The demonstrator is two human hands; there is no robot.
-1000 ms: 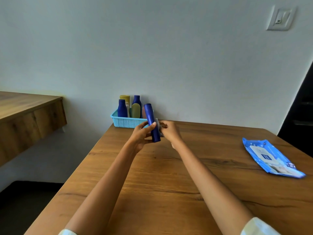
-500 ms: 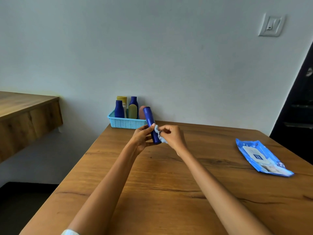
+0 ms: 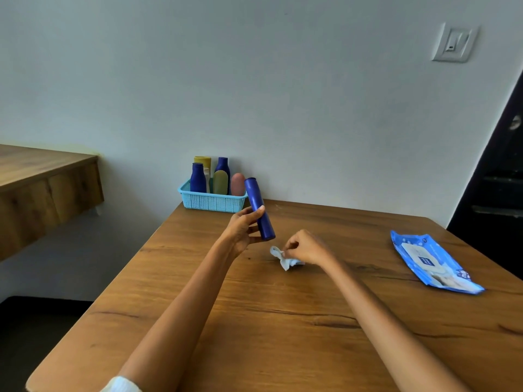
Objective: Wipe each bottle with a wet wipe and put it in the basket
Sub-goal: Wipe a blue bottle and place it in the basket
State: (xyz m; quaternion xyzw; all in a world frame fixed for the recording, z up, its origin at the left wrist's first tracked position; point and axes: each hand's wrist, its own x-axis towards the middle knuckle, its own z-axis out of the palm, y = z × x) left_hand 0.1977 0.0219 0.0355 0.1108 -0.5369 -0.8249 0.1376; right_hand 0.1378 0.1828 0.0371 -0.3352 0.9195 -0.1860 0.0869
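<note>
Left hand (image 3: pixel 243 227): fingers wrapped round the blue bottle (image 3: pixel 259 208), held tilted above the table (image 3: pixel 283 321), just right of the basket (image 3: pixel 210 200).
Right hand (image 3: pixel 307 247): fingers pinching the crumpled wet wipe (image 3: pixel 283 257), lower, right of the bottle.
Basket: back left table corner, holding several upright bottles.
Wipes pack (image 3: pixel 433 263): well right of the basket.

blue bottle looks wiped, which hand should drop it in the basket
Left. The left hand already grips the blue bottle just in front of the basket, on that side of the table. The right hand is lower down, pinching the wet wipe.
</note>
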